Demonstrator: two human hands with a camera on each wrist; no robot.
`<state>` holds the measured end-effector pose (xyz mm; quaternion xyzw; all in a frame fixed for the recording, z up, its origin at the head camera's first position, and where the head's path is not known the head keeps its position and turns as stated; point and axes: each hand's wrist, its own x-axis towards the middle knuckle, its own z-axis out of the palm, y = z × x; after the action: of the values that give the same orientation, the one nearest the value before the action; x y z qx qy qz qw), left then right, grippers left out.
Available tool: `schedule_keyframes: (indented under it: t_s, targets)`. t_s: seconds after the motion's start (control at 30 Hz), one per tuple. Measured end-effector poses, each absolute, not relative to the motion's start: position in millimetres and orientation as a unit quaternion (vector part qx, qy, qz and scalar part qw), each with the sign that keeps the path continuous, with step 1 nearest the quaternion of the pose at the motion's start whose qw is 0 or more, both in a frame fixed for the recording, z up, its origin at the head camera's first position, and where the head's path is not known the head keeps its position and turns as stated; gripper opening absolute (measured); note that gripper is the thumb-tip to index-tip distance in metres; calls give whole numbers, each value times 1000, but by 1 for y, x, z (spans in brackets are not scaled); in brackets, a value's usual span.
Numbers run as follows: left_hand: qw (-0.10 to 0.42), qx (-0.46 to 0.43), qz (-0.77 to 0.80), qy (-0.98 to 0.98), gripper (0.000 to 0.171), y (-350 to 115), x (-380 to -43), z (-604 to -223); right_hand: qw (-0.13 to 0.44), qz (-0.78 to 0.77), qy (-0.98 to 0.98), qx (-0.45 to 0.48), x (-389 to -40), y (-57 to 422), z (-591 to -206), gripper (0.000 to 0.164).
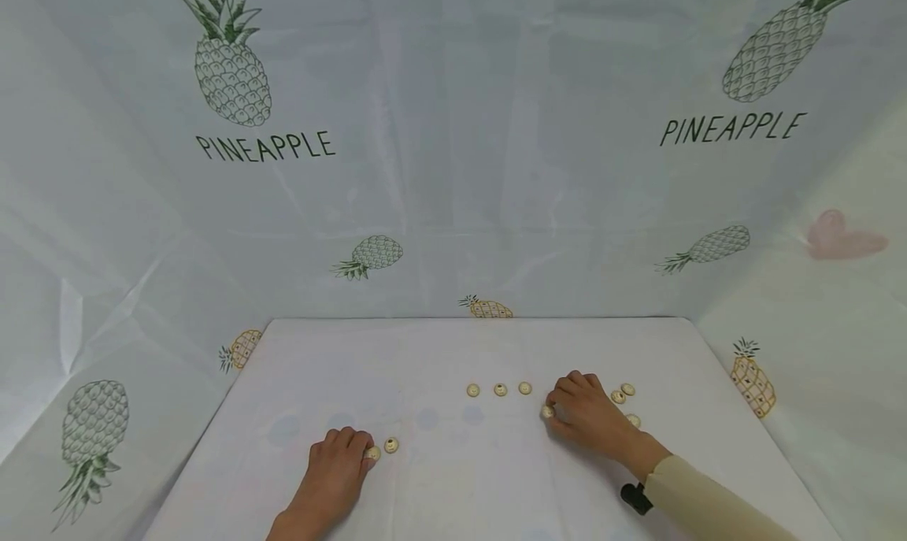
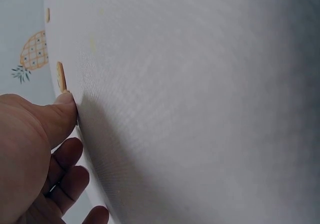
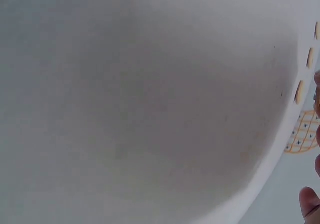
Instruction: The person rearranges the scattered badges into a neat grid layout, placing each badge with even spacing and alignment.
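Note:
My left hand (image 1: 333, 470) rests low on the table, its thumb and fingertips pinching a small round pale wooden disc (image 1: 372, 453). Right beside it lies another disc (image 1: 391, 445) with a dark mark; the left wrist view shows a disc (image 2: 61, 77) edge-on just past the thumb. Farther right, my right hand (image 1: 584, 415) pinches a disc (image 1: 548, 411) at its fingertips. Only the fingers (image 3: 309, 201) show at the margin of the right wrist view. The marks on the discs are too small to read.
Three discs stand in a row, the middle one (image 1: 500, 390) left of my right hand. Several more, such as one disc (image 1: 627, 389), lie behind that hand. A patterned cloth (image 1: 453, 171) hangs beyond the white table (image 1: 340, 360). A black object (image 1: 636, 498) sits at the right wrist.

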<state>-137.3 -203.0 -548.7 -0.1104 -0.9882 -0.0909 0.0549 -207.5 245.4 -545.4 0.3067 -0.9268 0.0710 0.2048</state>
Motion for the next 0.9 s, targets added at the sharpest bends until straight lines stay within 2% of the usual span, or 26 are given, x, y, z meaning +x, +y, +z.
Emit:
schedule_keyframes:
  t_s: [0.33,0.9]
  targets:
    - [47,-113,-91,-988,22,-204,-137,-545,161,66,-933,315,-214,226,-550,12]
    - [48,-110,-96,-988,22,-203,-137,-546,160,69,-933,316,-217,222,-555,11]
